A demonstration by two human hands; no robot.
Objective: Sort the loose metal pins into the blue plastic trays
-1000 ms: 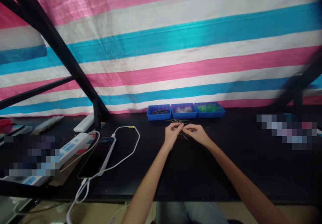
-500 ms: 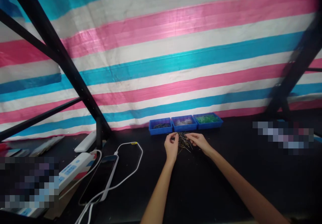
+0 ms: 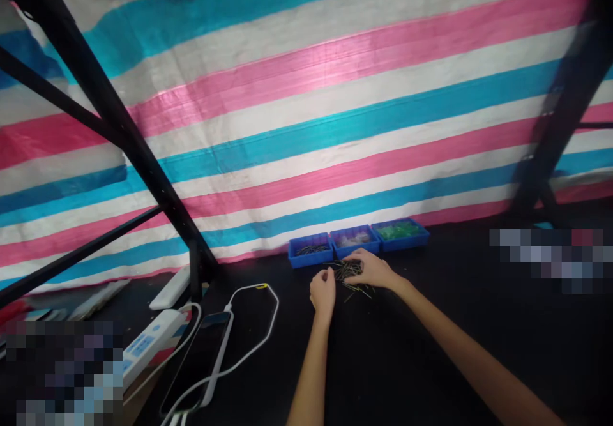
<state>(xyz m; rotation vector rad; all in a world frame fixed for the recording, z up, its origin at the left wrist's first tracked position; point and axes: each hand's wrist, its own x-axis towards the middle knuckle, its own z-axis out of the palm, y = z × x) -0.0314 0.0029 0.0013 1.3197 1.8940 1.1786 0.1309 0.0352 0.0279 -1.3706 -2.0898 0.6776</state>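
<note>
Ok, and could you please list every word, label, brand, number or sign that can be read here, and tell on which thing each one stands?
No text can be read in this view.
Power strip: blue markings, too small and blurred to read.
Yellow tag on the white cable: too small to tell whether anything is printed.
Phone: dark screen, no readable text.
Blue trays: no lettering visible.

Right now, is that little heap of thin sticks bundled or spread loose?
Spread loose: the thin sticks lie crossed at various angles on the black table, some poking out below the right hand.
</note>
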